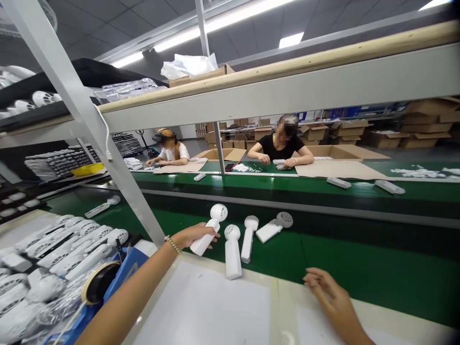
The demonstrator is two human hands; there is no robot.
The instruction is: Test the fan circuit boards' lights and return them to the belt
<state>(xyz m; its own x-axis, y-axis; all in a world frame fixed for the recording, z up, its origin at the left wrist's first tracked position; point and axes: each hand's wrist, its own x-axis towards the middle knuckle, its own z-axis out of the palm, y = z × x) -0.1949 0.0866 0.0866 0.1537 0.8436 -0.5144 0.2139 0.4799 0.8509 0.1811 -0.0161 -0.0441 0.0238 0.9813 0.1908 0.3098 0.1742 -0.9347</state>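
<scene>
My left hand [199,235], with a beaded bracelet at the wrist, is closed on a white handheld fan [203,244] whose round head points up and away. Just right of it, a second white fan [233,256] lies across the edge of the green belt [345,249]. Beside that are a narrower white fan [247,242] and another fan [269,231] with a greyish vented head, lying at a slant. My right hand [328,292] is over the near belt edge at the right, fingers loosely curled and slightly apart, with nothing visible in it.
Rows of white fans [86,239] fill the left side, beside a blue tape dispenser [125,268]. A slanted metal post [118,167] rises between them and the belt. Across the belt sit two people [282,146] [172,151] near cardboard boxes [338,152]. A shelf [251,88] crosses overhead.
</scene>
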